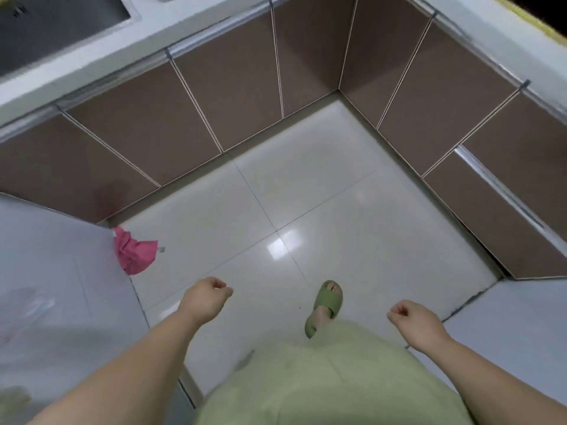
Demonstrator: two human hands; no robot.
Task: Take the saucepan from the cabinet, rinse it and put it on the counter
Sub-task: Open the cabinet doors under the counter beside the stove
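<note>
No saucepan is in view. Brown cabinet doors (227, 96) run under the grey counter (184, 24) in an L shape, and all of them are closed. The steel sink (52, 23) sits in the counter at the top left. My left hand (208, 297) hangs over the floor at lower centre, fingers loosely curled, holding nothing. My right hand (412, 320) hangs at the lower right in the same loose curl, also holding nothing. Both hands are well short of the cabinets.
Glossy white floor tiles (306, 194) fill the space between me and the cabinets. A pink cloth (133, 253) hangs at the left by a pale surface (46, 271). My foot in a green slipper (323, 306) is forward. A drawer front with a metal handle (497, 191) is on the right.
</note>
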